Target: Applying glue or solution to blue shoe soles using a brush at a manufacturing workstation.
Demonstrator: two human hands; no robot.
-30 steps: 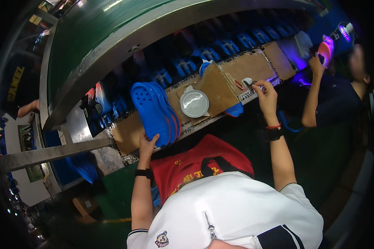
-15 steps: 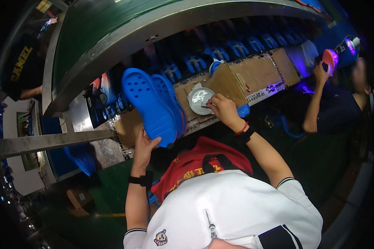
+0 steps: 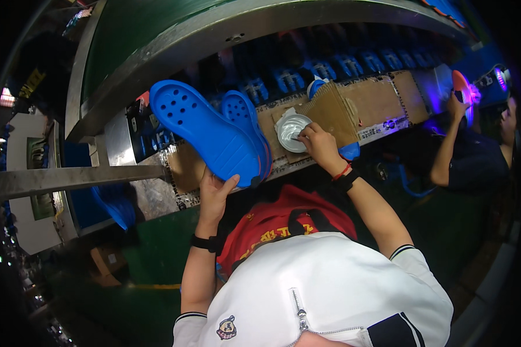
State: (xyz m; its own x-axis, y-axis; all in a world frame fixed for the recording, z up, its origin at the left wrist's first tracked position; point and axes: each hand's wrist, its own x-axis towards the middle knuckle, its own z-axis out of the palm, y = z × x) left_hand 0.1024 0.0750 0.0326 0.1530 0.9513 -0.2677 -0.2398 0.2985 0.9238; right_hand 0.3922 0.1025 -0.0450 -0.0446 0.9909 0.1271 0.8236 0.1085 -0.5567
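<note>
My left hand [image 3: 216,194] grips the heel end of a blue shoe sole [image 3: 205,136] from below, thumb on its upper face. The sole's toe part is dotted with round holes and leans up to the left. Close behind it stands another blue sole [image 3: 237,109], partly hidden by the first. My right hand [image 3: 323,146] is at a round white dish [image 3: 285,128] that holds a shiny, pale liquid. Its fingertips are pinched together over the dish's right side; whatever they hold is too small to make out.
Flattened cardboard [image 3: 379,104] covers the bench around the dish. A metal frame bar [image 3: 81,178] juts in from the left, and a long rail [image 3: 156,72] curves overhead. Many blue pieces [image 3: 289,81] line the back. At right, a co-worker's hand [image 3: 458,107] holds an orange-pink sole [image 3: 461,85].
The front sole has tipped further left, its toe apart from the sole behind. My right fingers stay pinched at the dish. The whole view has shifted slightly.
</note>
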